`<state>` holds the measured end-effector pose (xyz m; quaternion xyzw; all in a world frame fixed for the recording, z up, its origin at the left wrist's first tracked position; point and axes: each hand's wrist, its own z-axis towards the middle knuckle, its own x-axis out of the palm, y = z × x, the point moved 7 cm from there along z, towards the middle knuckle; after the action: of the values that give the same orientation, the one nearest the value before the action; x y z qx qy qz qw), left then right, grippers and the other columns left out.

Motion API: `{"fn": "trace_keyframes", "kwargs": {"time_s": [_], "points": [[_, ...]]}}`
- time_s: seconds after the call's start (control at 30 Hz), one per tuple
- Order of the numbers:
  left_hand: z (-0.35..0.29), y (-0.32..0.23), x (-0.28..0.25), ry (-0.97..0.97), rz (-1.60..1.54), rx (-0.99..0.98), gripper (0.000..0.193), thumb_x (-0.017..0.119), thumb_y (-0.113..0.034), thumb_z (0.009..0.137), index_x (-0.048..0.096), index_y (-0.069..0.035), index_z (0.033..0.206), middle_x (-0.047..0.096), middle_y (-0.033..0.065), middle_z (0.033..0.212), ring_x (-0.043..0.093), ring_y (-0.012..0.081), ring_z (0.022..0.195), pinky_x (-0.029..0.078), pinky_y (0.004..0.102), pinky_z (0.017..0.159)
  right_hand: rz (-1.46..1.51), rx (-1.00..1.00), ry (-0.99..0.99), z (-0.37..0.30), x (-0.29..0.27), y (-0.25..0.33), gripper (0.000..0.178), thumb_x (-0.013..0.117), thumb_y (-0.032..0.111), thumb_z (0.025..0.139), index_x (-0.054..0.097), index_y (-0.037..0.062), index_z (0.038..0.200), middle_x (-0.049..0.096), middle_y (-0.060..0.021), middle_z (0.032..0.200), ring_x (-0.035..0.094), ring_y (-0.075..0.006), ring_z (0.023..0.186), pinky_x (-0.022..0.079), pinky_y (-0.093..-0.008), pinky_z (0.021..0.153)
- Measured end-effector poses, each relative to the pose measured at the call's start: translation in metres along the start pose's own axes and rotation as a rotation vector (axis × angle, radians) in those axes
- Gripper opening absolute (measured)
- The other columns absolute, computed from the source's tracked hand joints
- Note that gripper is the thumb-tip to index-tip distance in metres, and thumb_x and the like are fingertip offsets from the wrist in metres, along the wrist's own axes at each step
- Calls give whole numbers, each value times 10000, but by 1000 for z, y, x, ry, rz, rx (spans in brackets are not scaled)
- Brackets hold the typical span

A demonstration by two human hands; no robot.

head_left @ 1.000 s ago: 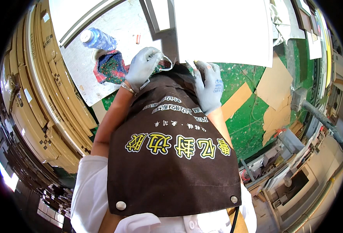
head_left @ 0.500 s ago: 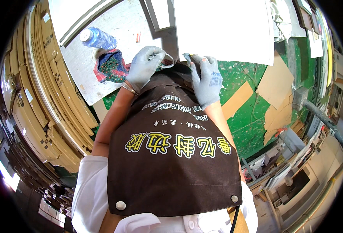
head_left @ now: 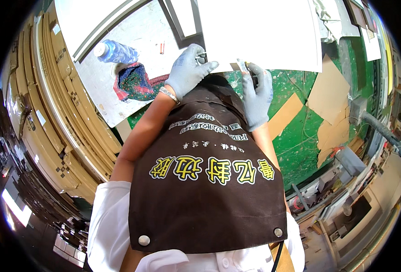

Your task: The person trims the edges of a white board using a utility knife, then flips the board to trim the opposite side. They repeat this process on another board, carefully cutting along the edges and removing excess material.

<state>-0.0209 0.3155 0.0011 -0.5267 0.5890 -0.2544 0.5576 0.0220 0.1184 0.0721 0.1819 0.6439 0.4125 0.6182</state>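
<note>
My left hand (head_left: pixel 189 70), in a grey work glove, is at the near left corner of a large white panel (head_left: pixel 264 31). Its thumb stretches right along the panel's near edge, apart from the half-curled fingers, and no held object shows. My right hand (head_left: pixel 258 93), gloved alike, is just off the same edge. Its closed fingers grip a small tool with a pale flat tip (head_left: pixel 242 65), which points up toward the panel. The fingers hide most of that tool, so its exact kind is unclear.
Left on the grey work surface (head_left: pixel 141 27) lie a blue-tinted plastic bottle (head_left: pixel 119 52), a patterned cloth (head_left: pixel 137 81) and a small red stick-like object (head_left: pixel 162 47). Flat cardboard stacks (head_left: pixel 55 104) line the left. Cardboard pieces (head_left: pixel 331 90) lie on the green floor (head_left: pixel 295 136).
The thin white strip looped at my left hand is no longer visible. That hand has moved right and its thumb has spread. My right hand has shifted right and slightly down with the tool.
</note>
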Motion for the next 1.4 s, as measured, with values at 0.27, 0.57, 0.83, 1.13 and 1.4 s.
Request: {"fn": "trace_keyframes", "kwargs": {"time_s": [0.27, 0.57, 0.83, 1.13, 1.4], "points": [[-16, -12, -40, -202, 64, 148, 196, 639, -216, 920, 644, -41, 1008, 681, 117, 893, 679, 256, 792, 529, 360, 726, 30, 16, -60, -6, -14, -12, 181, 626, 145, 939, 630, 26, 1075, 613, -133, 988, 566, -286, 887, 463, -385, 796], [-12, -66, -20, 66, 666, 700, 153, 695, -210, 827, 694, -118, 949, 632, 71, 839, 625, 252, 778, 496, 376, 684, 55, 9, -18, -8, -15, -15, 197, 624, 148, 937, 635, 28, 1094, 634, -133, 1027, 586, -289, 944, 468, -382, 832], [7, -84, -1, 234, 999, 853, 87, 685, -163, 782, 637, -126, 844, 607, 44, 823, 611, 240, 741, 493, 376, 669, 96, 58, -7, -5, -18, -20, 198, 626, 149, 934, 638, 29, 1092, 638, -136, 1039, 593, -295, 970, 470, -380, 863], [47, -62, -73, -116, 406, 407, 252, 650, -275, 884, 699, -60, 1007, 613, 91, 857, 593, 221, 774, 492, 371, 715, 78, 121, -43, -6, -27, -39, 209, 620, 178, 942, 643, 31, 1089, 642, -141, 1063, 597, -306, 1005, 467, -396, 894], [18, -64, -30, 0, 506, 423, 336, 703, -313, 846, 650, -35, 1028, 623, 138, 902, 622, 299, 876, 491, 394, 794, 76, 117, -8, 2, -22, -35, 218, 614, 186, 945, 644, 35, 1099, 637, -143, 1048, 594, -309, 990, 465, -392, 889]]}}
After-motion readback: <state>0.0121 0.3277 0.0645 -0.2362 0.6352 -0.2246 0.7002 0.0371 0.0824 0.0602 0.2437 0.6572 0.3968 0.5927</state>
